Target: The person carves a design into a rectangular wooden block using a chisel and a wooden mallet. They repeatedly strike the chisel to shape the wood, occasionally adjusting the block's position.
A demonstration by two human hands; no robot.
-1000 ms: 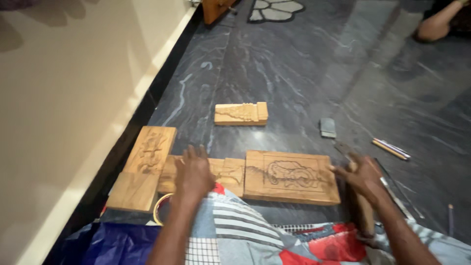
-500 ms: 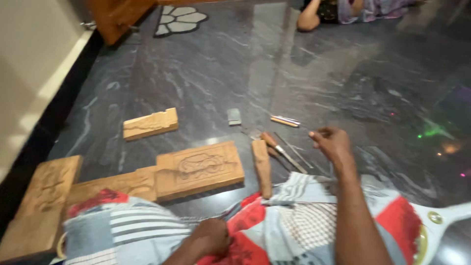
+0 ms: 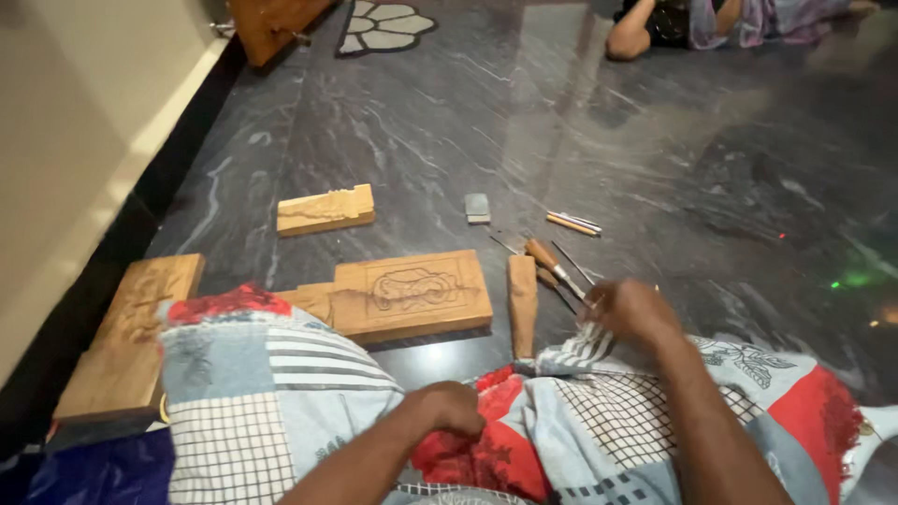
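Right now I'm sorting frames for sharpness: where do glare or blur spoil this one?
Head view: the polished dark floor carries pale reflected glare and a green glint at right; the right hand over the chisels is slightly motion-blurred; the carved wooden panel is evenly lit and fairly sharp; the far top edge is soft.

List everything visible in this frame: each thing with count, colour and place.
carved wooden panel: 1, light brown, floor centre
long carved plank: 1, brown, floor left
small wood block: 1, pale brown, floor beyond the panel
wooden mallet: 1, brown, right of the panel
chisels: several, wooden handles, by the right hand
small grey stone: 1, floor centre
floor: dark marbled
other person: top right, partly seen
patchwork cloth: over the lap
left hand: resting on the cloth
right hand: at the chisels
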